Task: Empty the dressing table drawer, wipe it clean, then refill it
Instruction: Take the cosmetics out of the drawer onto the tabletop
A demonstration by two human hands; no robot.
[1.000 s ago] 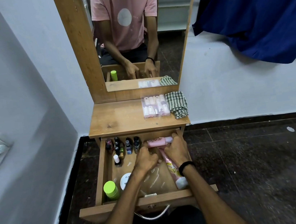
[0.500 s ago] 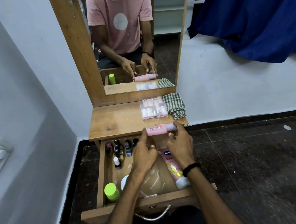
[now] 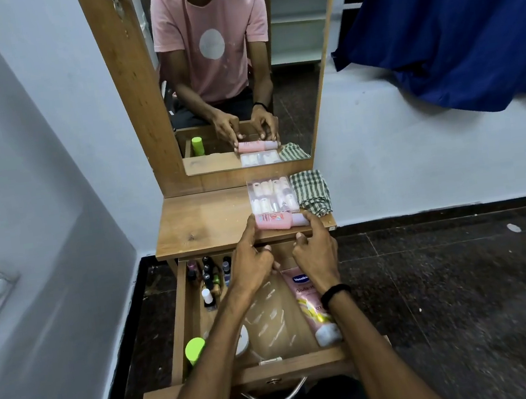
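Head view: left hand and right hand pinched one smooth pink bottle endwise. I saw it lying on the wooden tabletop.

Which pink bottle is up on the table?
The small pink bottle, lying on its side at the front edge of the tabletop beside the clear box. The other pink one, the Vaseline tube, lies down in the open drawer.
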